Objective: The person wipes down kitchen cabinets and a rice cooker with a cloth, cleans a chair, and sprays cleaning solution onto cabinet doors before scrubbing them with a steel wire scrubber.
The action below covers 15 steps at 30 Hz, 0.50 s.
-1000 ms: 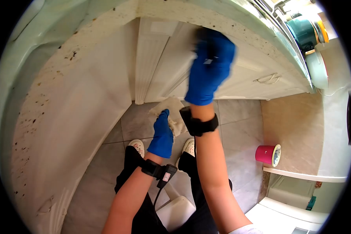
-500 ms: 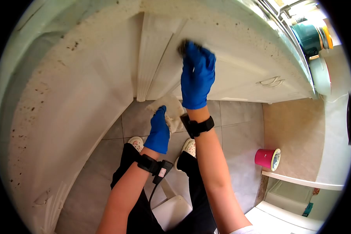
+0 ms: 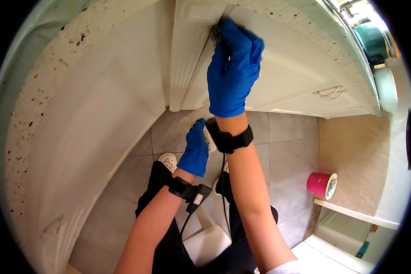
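My right hand (image 3: 235, 68), in a blue glove, is closed around a dark, wiry scrubber (image 3: 216, 32). It presses the scrubber near the upper edge of the white cabinet door (image 3: 283, 77), beside the ribbed corner post (image 3: 185, 59). Lower down, my left hand (image 3: 195, 148), also gloved in blue, is closed on a pale, crumpled cloth (image 3: 210, 139) that hangs above the tiled floor. Part of the cloth is hidden behind my right wrist and its black strap.
Speckled counter edge (image 3: 45, 77) curves overhead and down the left. A pink bucket (image 3: 322, 184) stands at the right by the wall. A white stool (image 3: 208, 244) is between my legs. A teal pot (image 3: 370, 42) and pale bowl (image 3: 386, 89) sit on the counter at the upper right.
My right hand has moved over the door from near the counter edge, down and left, then back up with the scrubber. My left hand keeps the cloth low. The view has shifted slightly.
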Tool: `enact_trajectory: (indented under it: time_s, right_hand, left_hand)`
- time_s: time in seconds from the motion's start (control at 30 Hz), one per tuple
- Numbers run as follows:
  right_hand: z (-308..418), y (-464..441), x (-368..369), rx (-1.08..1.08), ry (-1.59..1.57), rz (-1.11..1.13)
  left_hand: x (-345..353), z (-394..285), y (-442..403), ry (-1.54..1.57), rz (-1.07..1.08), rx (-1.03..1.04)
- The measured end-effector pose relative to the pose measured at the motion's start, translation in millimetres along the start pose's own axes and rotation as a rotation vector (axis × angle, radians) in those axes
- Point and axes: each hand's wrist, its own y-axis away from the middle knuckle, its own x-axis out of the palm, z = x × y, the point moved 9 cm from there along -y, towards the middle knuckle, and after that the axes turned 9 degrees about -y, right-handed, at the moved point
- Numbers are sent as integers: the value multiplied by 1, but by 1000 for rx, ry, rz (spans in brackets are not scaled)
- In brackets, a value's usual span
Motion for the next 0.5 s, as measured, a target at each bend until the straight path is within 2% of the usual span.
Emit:
enact_trajectory:
  time_s: [0.07,0.13,0.2,0.27,0.3,0.33,0.4,0.47,0.5]
  right_hand:
    - [-14,25,8,61,14,44]
    - [-23,60,21,-20,148,206]
    - [-36,85,29,24,164,394]
    - [-28,60,17,28,103,257]
    - [-32,42,10,107,-161,133]
    - [-4,9,0,-88,4,47]
    - [-2,8,2,-129,-10,-64]
    - [-14,36,16,-90,130,129]
    - [-25,59,23,-59,81,204]
  left_hand:
    - [4,7,-7,0,65,-77]
    - [5,9,-8,19,67,-69]
    - [5,3,-10,75,60,-43]
    - [5,6,-13,87,72,-54]
    - [3,13,-13,100,79,-76]
    - [-2,17,-12,97,65,-90]
    - [-1,15,-11,-31,117,-96]
    - [3,7,-16,-21,109,-53]
    - [2,4,-13,-19,65,-62]
